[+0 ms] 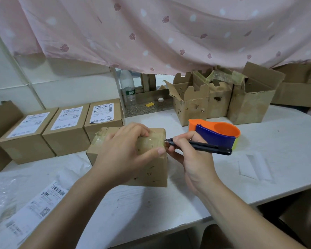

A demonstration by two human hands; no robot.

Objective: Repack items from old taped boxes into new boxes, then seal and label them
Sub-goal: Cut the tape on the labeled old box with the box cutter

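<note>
An old brown cardboard box (147, 169), sealed with yellowed tape and pitted with small holes, stands in the middle of the white table (267, 168). My left hand (126, 151) lies over its top, fingers curled on the far side and the thumb along the right top edge. My right hand (185, 150) grips a black utility knife (205, 147) like a pen, its tip touching the tape at the box's right top corner. An orange and blue tape dispenser (215, 133) sits just behind the knife.
Three sealed new boxes with shipping labels (66, 126) line the left. Several opened old boxes (223, 97) stand at the back right, a plastic bottle (127, 88) on the sill. Loose label sheets (34, 209) and bubble wrap (2, 191) lie at the front left.
</note>
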